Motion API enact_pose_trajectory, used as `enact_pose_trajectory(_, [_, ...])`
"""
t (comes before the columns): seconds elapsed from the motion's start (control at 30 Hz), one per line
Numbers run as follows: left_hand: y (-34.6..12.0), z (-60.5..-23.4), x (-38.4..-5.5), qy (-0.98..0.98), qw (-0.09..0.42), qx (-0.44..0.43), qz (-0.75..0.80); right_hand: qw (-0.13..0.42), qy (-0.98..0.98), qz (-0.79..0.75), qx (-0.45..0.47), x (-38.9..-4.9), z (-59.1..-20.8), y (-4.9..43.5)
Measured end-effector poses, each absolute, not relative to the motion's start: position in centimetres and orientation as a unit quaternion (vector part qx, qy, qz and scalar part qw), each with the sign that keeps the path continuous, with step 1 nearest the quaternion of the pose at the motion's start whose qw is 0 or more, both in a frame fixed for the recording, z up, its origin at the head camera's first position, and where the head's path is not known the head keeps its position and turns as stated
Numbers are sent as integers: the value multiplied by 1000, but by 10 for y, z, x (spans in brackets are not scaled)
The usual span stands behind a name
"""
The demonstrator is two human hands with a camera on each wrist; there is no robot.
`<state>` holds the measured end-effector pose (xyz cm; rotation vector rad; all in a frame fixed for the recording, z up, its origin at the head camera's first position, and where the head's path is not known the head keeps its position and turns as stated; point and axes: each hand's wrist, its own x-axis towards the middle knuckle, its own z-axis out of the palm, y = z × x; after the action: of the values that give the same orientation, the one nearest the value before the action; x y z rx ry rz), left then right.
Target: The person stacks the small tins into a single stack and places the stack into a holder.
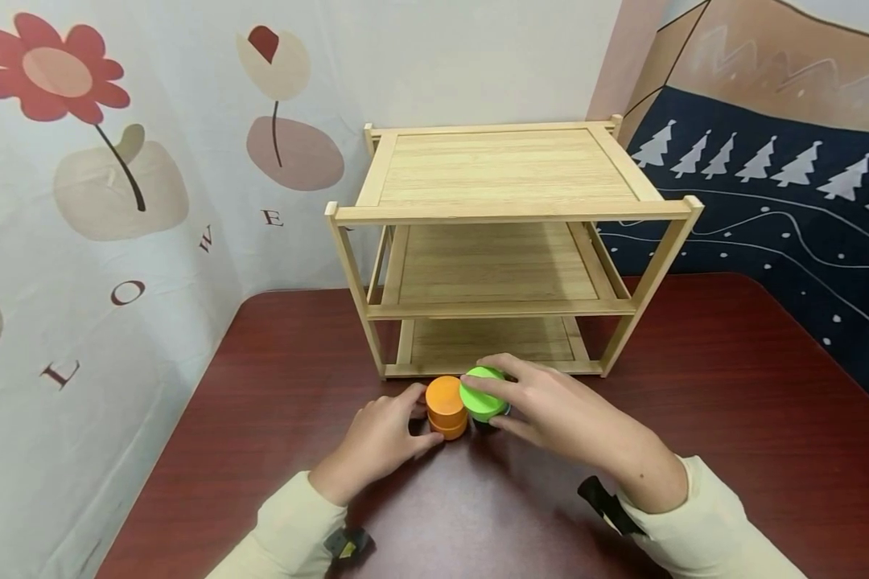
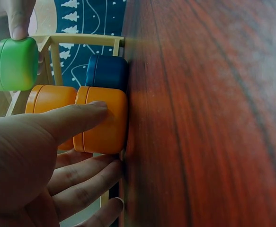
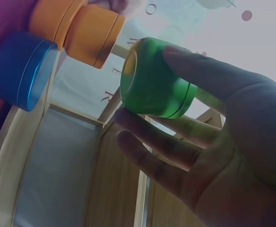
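Observation:
Two orange tins are stacked on the table, the upper tin (image 1: 445,396) resting on the lower tin (image 2: 113,132). My left hand (image 1: 378,438) grips the lower orange tin, with the thumb on its near side and the fingers around the back. A green tin (image 3: 154,80) is held in the air by my right hand (image 1: 558,406), between the thumb and fingers. Beside the orange stack stands a blue tin (image 2: 108,72) on the table, under and slightly apart from the green one. In the head view the green tin hides most of the blue one.
A wooden rack (image 1: 514,211) with three shelves stands right behind the tins. It sits on the dark red table (image 1: 275,362). Printed cloth (image 1: 188,265) with flowers and letters hangs at the left, and dark cloth with white trees (image 1: 768,217) at the right.

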<state>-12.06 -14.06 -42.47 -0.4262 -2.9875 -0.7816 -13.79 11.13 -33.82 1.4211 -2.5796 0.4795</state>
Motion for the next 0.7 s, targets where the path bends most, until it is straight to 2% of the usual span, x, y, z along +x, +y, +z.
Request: enact_pose_trajectory(0.7, [-142,-423,-118,-955,8,-149,-257,63,-865,164,470,-142,-338,99])
